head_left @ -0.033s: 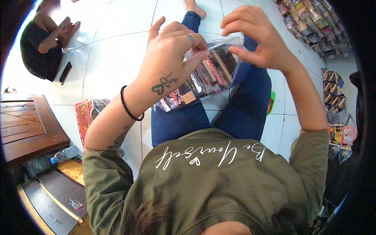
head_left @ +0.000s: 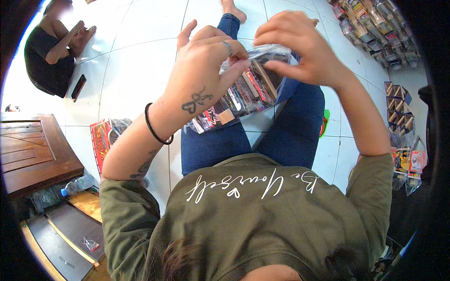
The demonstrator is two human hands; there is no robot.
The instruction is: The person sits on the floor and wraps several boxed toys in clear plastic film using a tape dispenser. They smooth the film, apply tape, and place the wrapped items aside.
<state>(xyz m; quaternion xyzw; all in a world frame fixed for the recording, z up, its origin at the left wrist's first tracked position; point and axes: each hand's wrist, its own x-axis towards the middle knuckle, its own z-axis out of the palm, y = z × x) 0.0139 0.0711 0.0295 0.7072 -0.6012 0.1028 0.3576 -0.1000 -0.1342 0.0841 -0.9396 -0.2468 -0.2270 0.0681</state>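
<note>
A clear plastic bag (head_left: 270, 52) wraps a long, colourful package (head_left: 251, 91) with printed sides and light wooden-looking pieces, resting across my thighs. My left hand (head_left: 211, 58) pinches the bag's upper edge between thumb and fingers. Over the package's right end, my right hand (head_left: 295, 47) is curved with its thumb and fingers apart. Its thumb lies close to the plastic; whether it touches cannot be made out. The package's lower left part is partly behind my left wrist.
Another person (head_left: 51, 51) sits on the tiled floor at upper left, near a dark phone-like object (head_left: 78, 88). A wooden cabinet (head_left: 33, 154) and a plastic bottle (head_left: 77, 185) are at left. Many packed items (head_left: 379, 30) stand stacked at upper right, with small wooden-looking stacks (head_left: 398, 105) below.
My right hand has shifted slightly left, and its thumb has come further over the package. The left hand keeps its hold on the bag's edge.
</note>
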